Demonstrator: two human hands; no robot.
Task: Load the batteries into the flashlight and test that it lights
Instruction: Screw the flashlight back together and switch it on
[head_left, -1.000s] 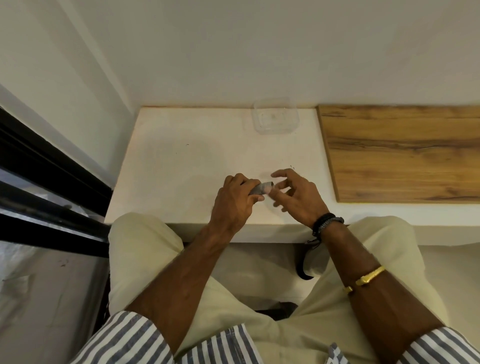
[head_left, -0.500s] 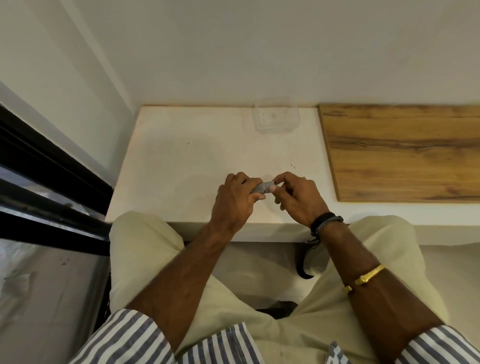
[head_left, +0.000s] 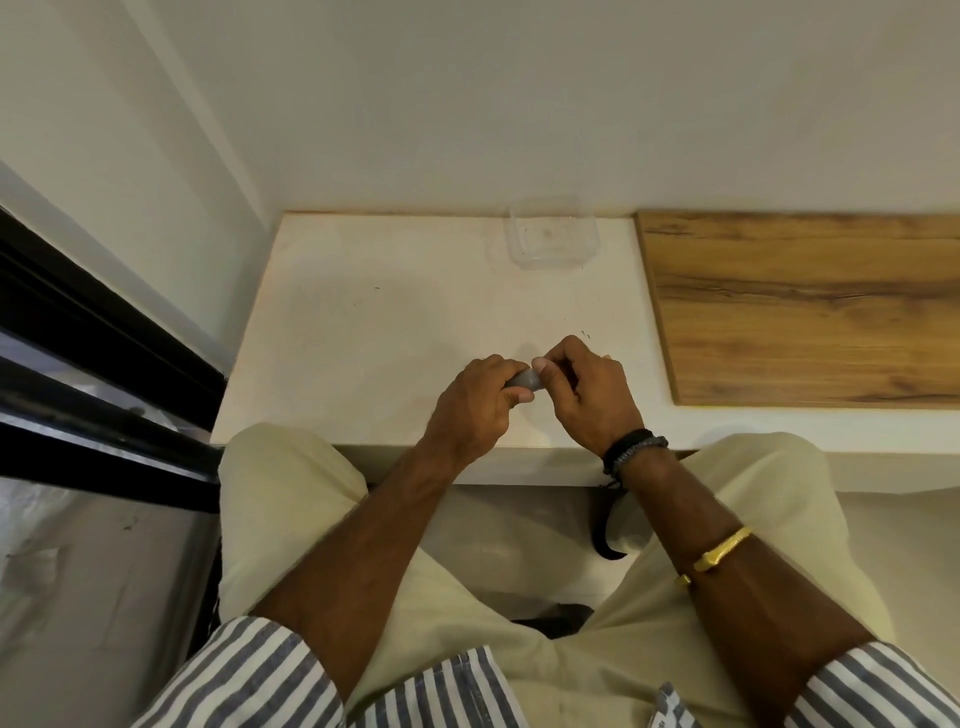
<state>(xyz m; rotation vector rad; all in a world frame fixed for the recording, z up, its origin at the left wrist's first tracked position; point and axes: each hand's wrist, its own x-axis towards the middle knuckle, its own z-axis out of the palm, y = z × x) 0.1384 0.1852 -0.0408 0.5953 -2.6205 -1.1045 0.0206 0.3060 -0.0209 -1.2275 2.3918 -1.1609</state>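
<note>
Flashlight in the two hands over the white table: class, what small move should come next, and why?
Probably keep the left hand gripping the grey flashlight while the right hand works at its open end. The right fingertips pinch right there; whether they hold a battery or a cap is hidden.

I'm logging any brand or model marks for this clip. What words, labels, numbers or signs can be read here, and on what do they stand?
None can be read.
Flashlight: only a grey stub shows between the left hand and right hand; no marking visible.
Clear container: a faint embossed mark on its base, too small to read.
White tag at the bottom edge: dark print, blurred and cut off, unreadable.
</note>
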